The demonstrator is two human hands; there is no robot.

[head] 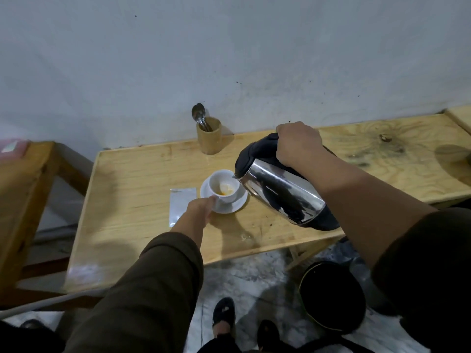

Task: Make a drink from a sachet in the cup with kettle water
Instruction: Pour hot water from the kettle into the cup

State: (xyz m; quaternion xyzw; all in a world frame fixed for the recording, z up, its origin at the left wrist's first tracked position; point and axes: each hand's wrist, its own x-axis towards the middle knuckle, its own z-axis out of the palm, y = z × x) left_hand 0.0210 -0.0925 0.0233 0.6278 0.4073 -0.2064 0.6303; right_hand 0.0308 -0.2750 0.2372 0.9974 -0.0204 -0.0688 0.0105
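A white cup stands on a white saucer in the middle of the wooden table. Orange powder and a little liquid lie in its bottom. My left hand pinches the cup's handle on the near left side. My right hand grips the black handle of a steel kettle, tilted with its spout touching the cup's right rim. A silver sachet lies flat on the table just left of the saucer, partly under my left wrist.
A wooden holder with spoons stands at the wall behind the cup. A wooden frame is at the left. A black round object sits on the floor below the table's right front edge, near my feet.
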